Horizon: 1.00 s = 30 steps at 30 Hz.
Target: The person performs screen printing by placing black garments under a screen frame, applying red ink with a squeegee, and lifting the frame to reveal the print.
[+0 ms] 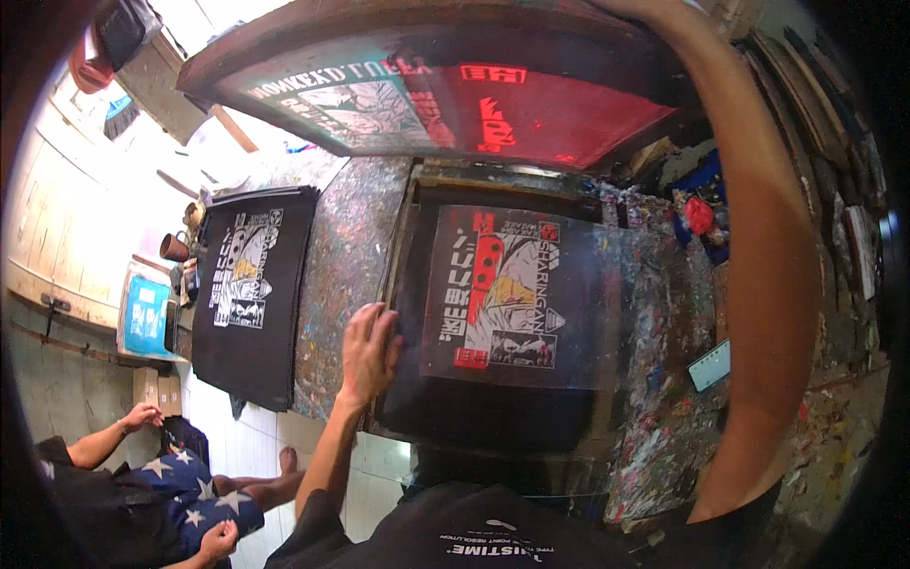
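Note:
A wooden-framed printing screen point(559, 114) stands raised and tilted at the far side, its mesh lit red on the right. My right hand point(640, 8) grips its upper edge; the fingers are mostly cut off by the picture's top. Below the screen, a black fabric panel point(493, 408) lies flat on the work board, bearing a white, red and yellow printed figure point(502, 294). A clear sheet seems to cover that print. By the panel's left edge is my left hand point(368, 356), its fingers loosely bent and apart, holding nothing that I can see.
A stack of printed black panels point(251, 351) lies on the left of the paint-spattered table point(346, 218). Behind it are a brown mug point(174, 247) and a blue screen point(147, 305). A red lump point(699, 216) sits at right. Another person point(142, 493) sits at lower left.

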Tool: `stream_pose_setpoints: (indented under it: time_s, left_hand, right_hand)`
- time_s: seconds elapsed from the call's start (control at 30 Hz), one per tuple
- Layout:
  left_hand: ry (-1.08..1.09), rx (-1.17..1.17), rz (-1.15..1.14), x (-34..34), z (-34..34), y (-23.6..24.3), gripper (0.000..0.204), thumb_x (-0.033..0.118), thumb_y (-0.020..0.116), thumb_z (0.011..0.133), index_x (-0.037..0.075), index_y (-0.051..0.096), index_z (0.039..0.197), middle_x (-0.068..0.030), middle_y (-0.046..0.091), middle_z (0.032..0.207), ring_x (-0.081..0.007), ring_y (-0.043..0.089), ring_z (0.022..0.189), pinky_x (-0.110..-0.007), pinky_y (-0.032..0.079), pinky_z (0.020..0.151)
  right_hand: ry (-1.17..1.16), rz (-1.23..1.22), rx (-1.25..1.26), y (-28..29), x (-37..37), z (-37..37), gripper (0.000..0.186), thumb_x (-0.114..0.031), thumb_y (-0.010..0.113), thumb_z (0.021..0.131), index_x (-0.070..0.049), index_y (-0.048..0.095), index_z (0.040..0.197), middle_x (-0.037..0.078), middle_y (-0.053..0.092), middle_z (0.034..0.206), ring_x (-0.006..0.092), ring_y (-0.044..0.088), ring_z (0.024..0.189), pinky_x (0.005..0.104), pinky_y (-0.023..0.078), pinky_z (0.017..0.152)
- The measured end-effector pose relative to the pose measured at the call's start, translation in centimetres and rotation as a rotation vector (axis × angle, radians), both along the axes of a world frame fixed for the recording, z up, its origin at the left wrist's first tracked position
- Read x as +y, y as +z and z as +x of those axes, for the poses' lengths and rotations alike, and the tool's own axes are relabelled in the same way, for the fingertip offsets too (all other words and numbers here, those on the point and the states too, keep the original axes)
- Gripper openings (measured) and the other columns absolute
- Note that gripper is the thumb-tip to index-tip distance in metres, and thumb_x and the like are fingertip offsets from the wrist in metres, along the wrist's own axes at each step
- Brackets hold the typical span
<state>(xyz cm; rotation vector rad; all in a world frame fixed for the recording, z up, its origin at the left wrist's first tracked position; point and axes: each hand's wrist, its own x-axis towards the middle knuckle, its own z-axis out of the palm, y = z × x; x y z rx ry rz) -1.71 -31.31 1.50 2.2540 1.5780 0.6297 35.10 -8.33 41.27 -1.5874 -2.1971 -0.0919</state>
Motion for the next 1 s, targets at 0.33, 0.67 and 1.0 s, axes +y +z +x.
stream_pose_setpoints:
  time_s: [0.33,0.67,1.0]
  left_hand:
    - [-0.403,0.275,-0.082,0.4,-0.5,-1.5,0.097,0.066,0.059,0.092,0.007,0.028,0.163,-0.0185,0.023,0.17,-0.0347,0.018,0.159,-0.054,0.01,0.128]
    - [-0.4,0.346,-0.1,0.6,-0.4,-1.1,0.118,0.078,0.07,0.077,0.008,0.028,0.163,-0.0191,0.022,0.17,-0.0346,0.016,0.159,-0.053,0.009,0.129]
    - [-0.407,0.328,-0.098,0.8,-1.2,-1.4,0.122,0.081,0.069,0.075,0.006,0.028,0.163,-0.0228,0.021,0.169,-0.0375,0.013,0.16,-0.054,0.006,0.128]
  right_hand:
    - [-0.006,0.061,-0.009,0.8,0.0,0.4,0.085,-0.073,0.051,0.093,0.004,0.072,0.12,0.032,0.068,0.125,0.0427,0.066,0.116,0.0449,0.046,0.103]
    - [0.024,0.147,-0.026,1.0,2.0,1.3,0.081,-0.07,0.05,0.095,0.003,0.072,0.123,0.031,0.067,0.128,0.0408,0.064,0.121,0.0424,0.043,0.108]
    - [0.437,0.103,0.058,0.3,2.4,0.2,0.062,-0.055,0.045,0.104,-0.008,0.063,0.14,0.026,0.062,0.139,0.0375,0.057,0.132,0.0429,0.041,0.112]
